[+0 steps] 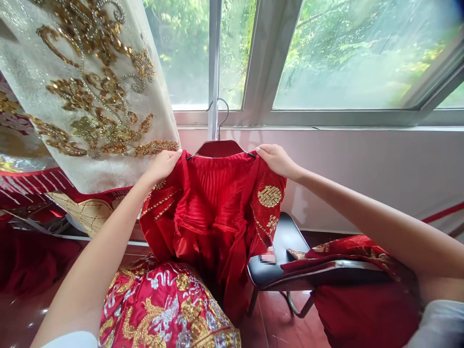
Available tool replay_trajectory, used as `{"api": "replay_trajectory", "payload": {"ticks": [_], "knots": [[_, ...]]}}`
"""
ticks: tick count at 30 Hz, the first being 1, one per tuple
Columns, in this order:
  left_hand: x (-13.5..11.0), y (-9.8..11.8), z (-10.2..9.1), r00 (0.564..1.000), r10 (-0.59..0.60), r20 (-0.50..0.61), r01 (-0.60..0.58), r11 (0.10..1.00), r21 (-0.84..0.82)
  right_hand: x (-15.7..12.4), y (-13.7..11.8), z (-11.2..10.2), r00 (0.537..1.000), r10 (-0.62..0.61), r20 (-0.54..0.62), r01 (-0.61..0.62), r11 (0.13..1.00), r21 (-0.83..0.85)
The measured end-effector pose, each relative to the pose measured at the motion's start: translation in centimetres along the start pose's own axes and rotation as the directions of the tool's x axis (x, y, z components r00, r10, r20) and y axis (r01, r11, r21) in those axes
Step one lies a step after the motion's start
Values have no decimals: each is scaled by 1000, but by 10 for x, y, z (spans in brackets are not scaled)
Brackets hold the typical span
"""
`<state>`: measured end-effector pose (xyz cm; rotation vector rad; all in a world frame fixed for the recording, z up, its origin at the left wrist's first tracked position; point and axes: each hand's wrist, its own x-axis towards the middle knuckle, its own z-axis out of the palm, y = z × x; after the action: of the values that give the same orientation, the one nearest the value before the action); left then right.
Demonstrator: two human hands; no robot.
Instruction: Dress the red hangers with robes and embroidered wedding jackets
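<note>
A red dress (213, 212) with a pleated bodice and gold-embroidered sleeves hangs in front of me on a hanger (219, 140), whose metal hook shows against a silver upright pole. My left hand (166, 163) pinches the dress at its left shoulder, fingers closed on the cloth. At the opposite shoulder my right hand (277, 159) grips the fabric in the same way. Both arms are stretched forward. The lower part of the dress falls behind a red cloth with gold and silver embroidery (170, 309).
A white garment with gold sequins (108, 96) hangs at the left. On the right stands a black chair (266, 273) with red garments (362, 309) draped over its back. Behind are a windowsill (326, 128) and a pale wall (348, 179).
</note>
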<state>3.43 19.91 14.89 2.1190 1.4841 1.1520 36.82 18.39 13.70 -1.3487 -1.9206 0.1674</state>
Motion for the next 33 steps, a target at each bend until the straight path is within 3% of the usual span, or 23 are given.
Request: {"api": "replay_trajectory", "payload": {"ticks": [2,4,6,8,10,12,14,15,16,17,19,20,21,22,23,26,28,30,33], "knots": [[4,-1,-1,994,-58,93,50,995,83,1,-3,-3,980,136,148,-139,990,11],[1,-1,0,996,-43,78,30,986,162,-3,-7,-5,962,172,212,-175,985,-7],[-14,2,4,994,52,-92,-27,966,258,-11,-12,-7,985,91,144,-81,994,-71],[-41,5,12,935,159,-317,-32,928,370,-22,-18,-7,1000,-29,8,30,981,-190],[-76,7,23,874,175,-453,46,898,437,-35,-24,-5,991,-93,-98,58,948,-313],[-113,6,36,889,72,-453,155,882,445,-47,-28,1,993,-89,-82,51,925,-376],[-142,0,47,928,-130,-348,285,852,440,-58,-28,13,996,-2,90,35,930,-366],[-153,-5,51,929,-245,-278,352,818,454,-63,-26,21,974,59,219,21,938,-346],[-160,-11,55,914,-349,-208,406,782,473,-68,-23,30,924,128,360,-4,945,-326],[-165,-17,57,891,-429,-148,442,751,490,-72,-19,39,840,208,502,-45,948,-316],[-168,-26,58,865,-499,-52,460,748,479,-78,-10,57,598,360,716,-164,930,-330],[-168,-26,57,868,-495,-16,450,775,443,-79,-6,65,486,409,772,-231,912,-338],[-168,-24,55,879,-477,10,435,808,398,-80,-3,71,407,437,802,-298,894,-336],[-168,-18,54,889,-458,21,422,835,354,-80,-2,75,366,444,818,-359,878,-316],[-168,-9,54,894,-447,28,417,853,313,-79,-2,78,359,430,829,-412,870,-273],[-172,24,67,893,-444,68,422,881,214,-80,-14,79,397,270,877,-549,836,-8],[-176,38,86,905,-410,112,388,904,177,-85,-27,76,452,117,885,-652,720,238],[-182,38,104,926,-365,98,336,914,230,-91,-37,72,535,15,845,-707,556,438],[-195,31,112,944,-330,-14,307,861,406,-96,-44,70,621,-2,784,-716,405,569]]}}
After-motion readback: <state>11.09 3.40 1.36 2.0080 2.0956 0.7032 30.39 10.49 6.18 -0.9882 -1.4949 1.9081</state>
